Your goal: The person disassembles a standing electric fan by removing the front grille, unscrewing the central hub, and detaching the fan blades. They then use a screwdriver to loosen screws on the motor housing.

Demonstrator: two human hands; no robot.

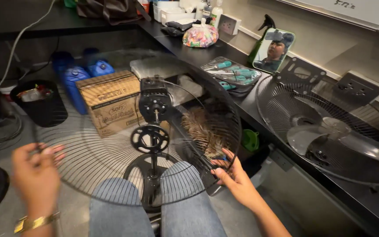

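A round black wire fan guard (88, 162) stands upright in front of my knees, held by both hands. My left hand (36, 169) grips its left rim; a gold bracelet sits on that wrist. My right hand (233, 175) grips the right rim. Behind the guard is the black fan motor head (155, 103) with its shaft, on a stand. The guard's black centre ring (150, 138) sits just below the motor shaft. The guard looks blurred at its top.
On the black counter (365, 202) at the right lie another fan guard with translucent blades (330, 136), a tool pouch (233, 72), a phone (273, 50) and a bag of colourful bits (200, 36). On the floor: a cardboard box (110, 103), blue jugs (73, 81), a black bin (40, 103).
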